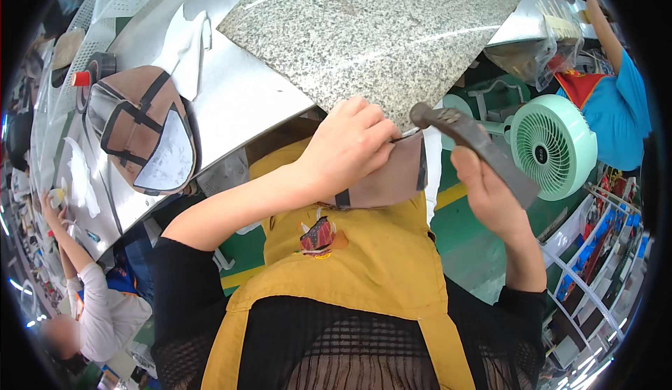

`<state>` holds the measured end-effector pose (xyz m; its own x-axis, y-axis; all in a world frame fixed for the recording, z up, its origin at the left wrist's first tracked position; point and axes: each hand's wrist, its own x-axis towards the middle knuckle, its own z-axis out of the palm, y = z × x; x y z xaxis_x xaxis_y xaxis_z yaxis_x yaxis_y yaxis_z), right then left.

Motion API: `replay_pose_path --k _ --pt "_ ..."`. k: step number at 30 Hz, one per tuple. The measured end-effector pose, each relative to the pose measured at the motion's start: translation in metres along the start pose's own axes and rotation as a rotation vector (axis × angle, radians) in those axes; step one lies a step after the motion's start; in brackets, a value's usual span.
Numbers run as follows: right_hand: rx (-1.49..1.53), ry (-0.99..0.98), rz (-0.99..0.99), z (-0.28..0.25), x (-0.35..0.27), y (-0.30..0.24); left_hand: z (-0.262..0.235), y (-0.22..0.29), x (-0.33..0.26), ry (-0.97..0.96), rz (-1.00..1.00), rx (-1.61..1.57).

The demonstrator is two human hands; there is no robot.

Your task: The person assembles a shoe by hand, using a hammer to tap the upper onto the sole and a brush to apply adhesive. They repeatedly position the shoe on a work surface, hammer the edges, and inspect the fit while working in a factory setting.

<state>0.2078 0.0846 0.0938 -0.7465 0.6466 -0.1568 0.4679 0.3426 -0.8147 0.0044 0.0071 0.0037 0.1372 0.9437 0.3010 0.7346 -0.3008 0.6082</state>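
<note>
My left hand (353, 141) is closed on the upper edge of a brown bag panel (388, 180) with dark strips, at the near corner of a speckled stone slab (350, 40). The panel hangs down in front of my yellow apron (350, 264). Its far side is hidden under the fingers. To the right, my right hand (490, 197) is closed around a dark metal hammer (483, 145). The hammer's rounded end is close to the slab's corner and just right of the left hand's fingers; I cannot tell whether it touches the panel.
A stitched brown bag piece (150, 131) lies on the metal table (238, 103) at left, beside a white cloth (189, 50) and a roll of tape (101, 64). A mint-green fan (553, 148) stands at right. Co-workers sit at far left and upper right.
</note>
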Motion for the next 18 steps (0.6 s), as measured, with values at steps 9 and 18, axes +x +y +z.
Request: replay_pose_path --k 9,18 --pt "-0.075 -0.077 -0.110 0.001 0.007 0.008 0.001 -0.002 -0.004 0.058 0.260 0.313" --pt "-0.076 -0.121 -0.115 0.004 0.012 0.008 0.002 -0.008 -0.008 0.073 0.303 0.251"
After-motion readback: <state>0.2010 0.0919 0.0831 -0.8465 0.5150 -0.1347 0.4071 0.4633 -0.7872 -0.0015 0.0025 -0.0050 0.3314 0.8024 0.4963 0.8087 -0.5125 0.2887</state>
